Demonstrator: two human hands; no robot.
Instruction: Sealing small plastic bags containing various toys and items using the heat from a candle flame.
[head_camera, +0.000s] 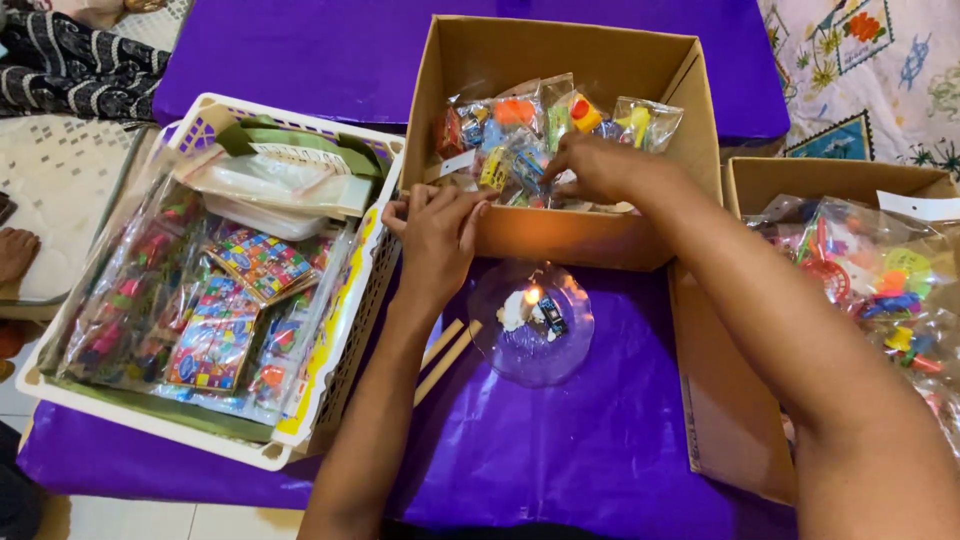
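Toy packets (545, 140) fill the cardboard box (590, 235), partly hidden under the right hand (598, 168); their long axes cannot be told. Its fingers curl into the pile, grip unclear. The left hand (437, 232) pinches something small, too tiny to identify, at the box's near corner.

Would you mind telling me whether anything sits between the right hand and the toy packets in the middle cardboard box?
Nothing visible does. The right hand is already inside the open cardboard box, resting on the toy packets. The left hand is at the box's front left corner, clear of them.
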